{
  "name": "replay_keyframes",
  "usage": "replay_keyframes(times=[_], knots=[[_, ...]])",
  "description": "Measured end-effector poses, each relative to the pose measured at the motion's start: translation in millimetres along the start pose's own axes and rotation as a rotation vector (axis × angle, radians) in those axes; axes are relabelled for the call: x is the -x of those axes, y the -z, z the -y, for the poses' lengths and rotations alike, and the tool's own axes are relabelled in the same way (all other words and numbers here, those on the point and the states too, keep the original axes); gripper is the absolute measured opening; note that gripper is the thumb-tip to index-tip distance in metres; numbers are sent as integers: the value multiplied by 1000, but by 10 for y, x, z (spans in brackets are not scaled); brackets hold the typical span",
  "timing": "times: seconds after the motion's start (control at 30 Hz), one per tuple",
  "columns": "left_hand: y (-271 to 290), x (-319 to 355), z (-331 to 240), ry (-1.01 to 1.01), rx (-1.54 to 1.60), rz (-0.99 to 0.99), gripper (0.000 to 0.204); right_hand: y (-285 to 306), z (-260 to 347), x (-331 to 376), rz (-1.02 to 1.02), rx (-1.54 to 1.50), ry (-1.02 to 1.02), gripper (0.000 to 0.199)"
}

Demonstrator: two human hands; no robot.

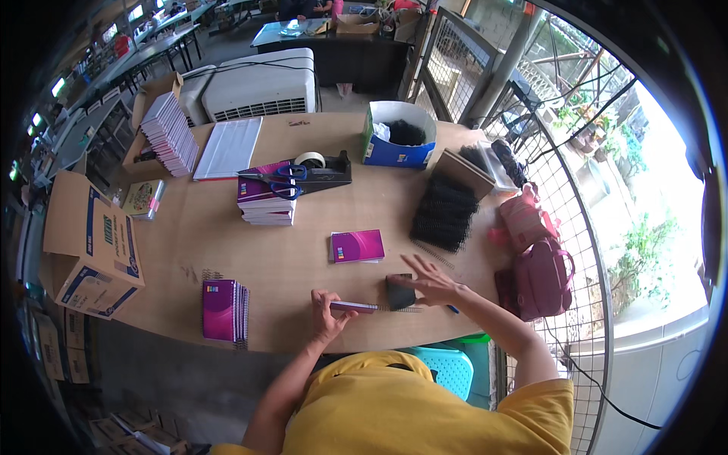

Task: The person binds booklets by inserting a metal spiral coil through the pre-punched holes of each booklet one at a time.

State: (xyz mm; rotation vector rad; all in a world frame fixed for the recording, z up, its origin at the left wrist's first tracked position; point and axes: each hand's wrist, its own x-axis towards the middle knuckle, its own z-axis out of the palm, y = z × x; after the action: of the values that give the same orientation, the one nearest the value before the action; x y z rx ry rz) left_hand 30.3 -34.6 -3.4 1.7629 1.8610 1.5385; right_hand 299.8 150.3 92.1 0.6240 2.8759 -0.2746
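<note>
My left hand [326,315] is closed around a small notebook [353,306], held with its thin edge up near the table's front edge. A dark wire coil [400,309] sticks out to the right from the notebook's end. Fingers spread, my right hand [431,282] hovers beside a small dark block [400,292] and seems to hold nothing. Just beyond my hands lies a purple notebook [359,246] with loose-looking page edges. Behind my right hand is a heap of black spiral coils [446,212]. To the left, purple spiral-bound notebooks [220,309] are stacked.
A pile of purple booklets [265,205] carries blue-handled scissors [284,180] beside a tape dispenser [326,174]. Cardboard boxes [95,246] stand at the left. A blue-and-white box [399,155] sits at the back. Pink bags [544,280] hang by the wire mesh at right.
</note>
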Motion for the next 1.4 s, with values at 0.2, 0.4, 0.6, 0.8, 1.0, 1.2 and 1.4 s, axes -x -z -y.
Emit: replay_keyframes(times=[0.2,0.4,0.6,0.8,1.0,1.2,1.4], knots=[[10,-30,-22,37,-11,13,60,-217,-116,-18,-78,-255,35,67],[11,-32,4,56,-14,8,62,-294,163,-252,223,-1099,-30,55],[-31,-60,-31,9,-15,38,66,-302,132,-316,234,-1183,12,55],[-49,-59,-14,-26,0,-16,72,-227,313,-377,153,-1000,-54,58],[-66,-53,22,2,-28,37,73,-540,242,-444,137,-1348,-47,60],[-52,-60,23,31,-18,48,65,-86,600,-532,98,-953,-135,54],[149,20,405,454,799,45,33,-441,454,-554,68,-1355,-140,57]])
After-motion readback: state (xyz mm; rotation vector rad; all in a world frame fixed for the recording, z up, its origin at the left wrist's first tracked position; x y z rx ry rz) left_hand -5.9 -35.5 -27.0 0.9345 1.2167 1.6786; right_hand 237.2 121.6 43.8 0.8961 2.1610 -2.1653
